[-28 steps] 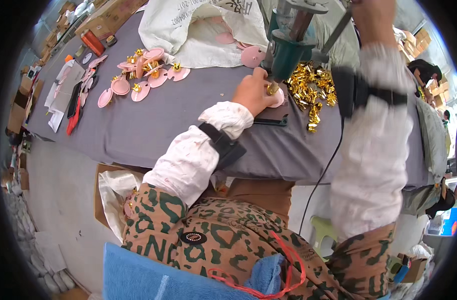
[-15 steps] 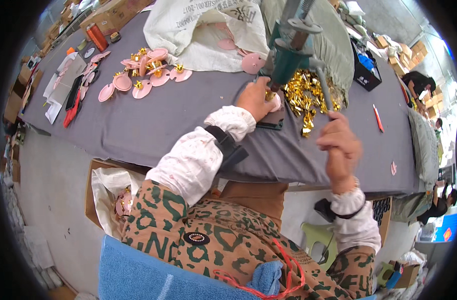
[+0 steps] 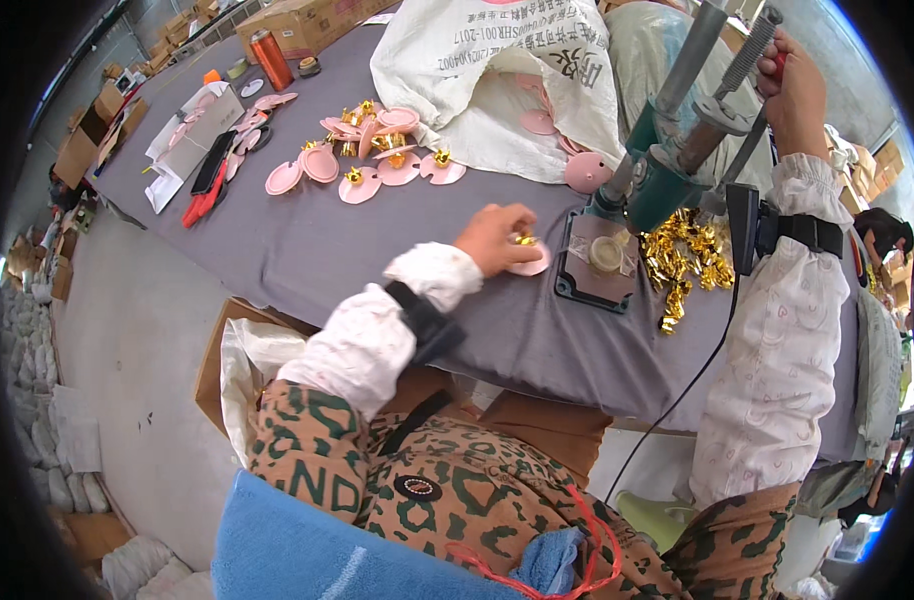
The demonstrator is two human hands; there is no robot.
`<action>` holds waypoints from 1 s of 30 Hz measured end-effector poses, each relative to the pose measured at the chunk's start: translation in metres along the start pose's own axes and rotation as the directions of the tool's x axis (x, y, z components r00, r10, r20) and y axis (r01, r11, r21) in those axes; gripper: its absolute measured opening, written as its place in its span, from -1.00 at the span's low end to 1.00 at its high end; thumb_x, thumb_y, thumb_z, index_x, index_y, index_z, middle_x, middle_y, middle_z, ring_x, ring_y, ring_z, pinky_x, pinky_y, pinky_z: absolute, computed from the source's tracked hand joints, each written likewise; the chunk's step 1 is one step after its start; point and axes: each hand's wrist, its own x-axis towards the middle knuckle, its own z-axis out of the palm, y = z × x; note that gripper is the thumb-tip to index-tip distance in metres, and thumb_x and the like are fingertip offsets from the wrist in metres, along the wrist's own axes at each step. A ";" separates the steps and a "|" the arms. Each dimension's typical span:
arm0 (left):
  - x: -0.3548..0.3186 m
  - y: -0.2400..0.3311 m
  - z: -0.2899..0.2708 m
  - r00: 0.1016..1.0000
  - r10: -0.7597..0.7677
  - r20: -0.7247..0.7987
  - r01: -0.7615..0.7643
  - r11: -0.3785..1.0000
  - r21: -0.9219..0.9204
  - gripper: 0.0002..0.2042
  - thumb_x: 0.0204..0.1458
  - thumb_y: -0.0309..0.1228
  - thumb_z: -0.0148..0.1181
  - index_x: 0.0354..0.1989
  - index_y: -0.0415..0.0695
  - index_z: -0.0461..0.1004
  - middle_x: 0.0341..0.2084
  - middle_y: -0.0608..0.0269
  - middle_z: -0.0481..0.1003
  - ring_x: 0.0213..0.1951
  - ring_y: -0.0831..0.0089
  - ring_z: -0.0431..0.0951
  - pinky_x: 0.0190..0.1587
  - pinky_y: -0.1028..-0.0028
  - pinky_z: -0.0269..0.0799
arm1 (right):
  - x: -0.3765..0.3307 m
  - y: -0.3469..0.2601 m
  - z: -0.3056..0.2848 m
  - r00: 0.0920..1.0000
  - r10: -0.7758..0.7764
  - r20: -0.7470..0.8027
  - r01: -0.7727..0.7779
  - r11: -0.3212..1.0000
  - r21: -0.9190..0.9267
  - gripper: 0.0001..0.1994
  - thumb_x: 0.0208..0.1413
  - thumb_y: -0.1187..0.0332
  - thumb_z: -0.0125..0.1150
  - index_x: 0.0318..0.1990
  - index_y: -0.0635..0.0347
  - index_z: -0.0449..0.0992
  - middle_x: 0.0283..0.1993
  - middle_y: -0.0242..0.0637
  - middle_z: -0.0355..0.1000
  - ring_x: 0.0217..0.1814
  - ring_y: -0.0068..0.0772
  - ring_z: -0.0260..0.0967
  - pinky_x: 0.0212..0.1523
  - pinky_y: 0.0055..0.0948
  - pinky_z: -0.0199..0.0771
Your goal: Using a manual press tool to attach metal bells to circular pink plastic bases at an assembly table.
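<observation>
My left hand (image 3: 492, 241) pinches a pink disc (image 3: 536, 263) with a small gold crown-shaped piece on it, just left of the green hand press (image 3: 665, 192). On the press base (image 3: 589, 287) a round, pale seat is bare. My right hand (image 3: 799, 98) is closed around the red-knobbed end of the press lever (image 3: 747, 150), which points up. Loose gold crown pieces (image 3: 689, 262) lie heaped beside the press. Further left on the cloth sits a pile of pink discs with gold crowns (image 3: 382, 135).
A white woven sack (image 3: 477, 90) with pink discs at its mouth lies behind. An orange can (image 3: 271, 60), a phone (image 3: 213, 163) and red-handled scissors (image 3: 203, 206) are at the left. A lined carton (image 3: 239, 365) stands below the table edge. Other people are at far right.
My right hand has swung the lever from low in front up to the upper right. My left hand has drawn the pink disc out from under the press toward the left.
</observation>
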 end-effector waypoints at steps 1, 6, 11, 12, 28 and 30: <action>0.002 0.003 -0.018 0.996 -0.077 0.052 0.074 0.995 0.063 -0.53 -0.23 -0.21 0.38 -0.12 -0.16 0.48 -0.21 0.02 0.50 -0.08 0.21 0.47 -0.02 0.33 0.36 | 0.007 0.002 -0.006 1.000 0.000 -0.007 0.000 1.000 -0.003 -0.80 0.17 0.43 -0.13 -0.14 0.25 0.40 -0.52 -0.46 0.26 -0.65 -0.68 0.13 -0.77 -0.74 -0.07; 0.039 -0.095 -0.062 0.851 0.106 -0.514 0.304 0.698 0.648 -0.52 -0.15 -0.21 0.30 -0.02 -0.09 0.45 -0.10 0.01 0.47 0.00 0.09 0.41 0.12 0.24 0.25 | 0.004 0.013 0.013 0.999 -0.002 0.054 0.000 0.999 0.037 -0.88 0.15 0.43 -0.07 -0.23 0.18 0.40 -0.55 -0.49 0.26 -0.66 -0.71 0.13 -0.79 -0.74 -0.09; 0.058 -0.073 -0.049 0.920 0.028 -0.391 0.108 0.940 0.322 -0.64 -0.17 -0.42 0.23 -0.10 -0.13 0.49 -0.30 0.00 0.53 -0.22 0.13 0.53 -0.11 0.30 0.42 | 0.000 0.006 0.000 0.995 -0.057 -0.082 0.048 0.993 -0.110 -0.84 0.15 0.37 -0.10 -0.28 0.16 0.43 -0.64 -0.50 0.23 -0.75 -0.70 0.09 -0.82 -0.71 -0.05; 0.053 -0.054 -0.034 0.904 0.082 -0.420 -0.005 0.983 0.182 -0.64 -0.19 -0.48 0.23 -0.11 -0.13 0.49 -0.35 -0.02 0.53 -0.27 0.13 0.54 -0.16 0.30 0.44 | 0.004 0.008 -0.002 0.997 -0.062 -0.053 0.058 0.996 -0.066 -0.83 0.15 0.37 -0.12 -0.26 0.18 0.42 -0.64 -0.50 0.23 -0.75 -0.70 0.09 -0.83 -0.71 -0.05; 0.011 0.049 0.028 0.990 0.077 -0.120 -0.088 0.992 -0.089 -0.25 -0.30 -0.31 0.42 0.15 -0.20 0.22 -0.10 0.03 0.48 -0.09 0.14 0.46 -0.01 0.26 0.37 | -0.037 0.000 -0.023 0.960 -0.248 0.127 0.205 0.938 0.280 -0.82 0.13 0.47 -0.06 -0.17 0.32 0.42 -0.55 -0.44 0.18 -0.59 -0.64 0.07 -0.64 -0.68 -0.02; -0.012 0.033 0.002 0.991 0.039 -0.126 -0.050 0.995 -0.082 -0.34 -0.27 -0.35 0.40 0.09 -0.21 0.29 -0.12 0.04 0.49 -0.09 0.16 0.48 -0.02 0.29 0.38 | -0.144 -0.013 -0.015 0.838 -0.545 0.007 0.528 0.808 -0.263 -0.84 0.18 0.41 -0.14 -0.29 0.31 0.36 -0.55 -0.42 0.04 -0.48 -0.54 -0.02 -0.46 -0.53 0.05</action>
